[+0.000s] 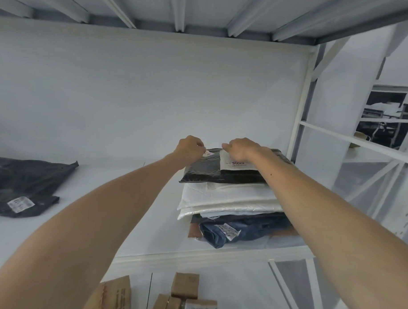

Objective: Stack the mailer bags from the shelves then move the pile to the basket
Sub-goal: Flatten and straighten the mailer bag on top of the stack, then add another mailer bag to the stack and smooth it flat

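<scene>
- The pile (229, 201) of mailer bags sits on the white shelf (127, 209), toward its right end, next to the upright post.
- On top of the pile lies a black mailer bag (204, 170) with a large white label (232, 164) and a small sticker (208, 153) at its far edge.
- Beneath it in the pile are white mailer bags (227, 196), then a dark blue bag (249, 232) at the bottom front.
- The left hand (189, 148) is at the pile's far left corner, fingers curled in and pinching the black mailer bag beside the small sticker.
- The right hand (241, 147) is at the pile's far edge, fingers curled down over the black mailer bag above the large white label, gripping it.
- Well to the left of the pile, another dark mailer bag (28, 183) lies flat on the same shelf.
- Below the pile, under the shelf, stand brown cardboard boxes (185, 285).
</scene>
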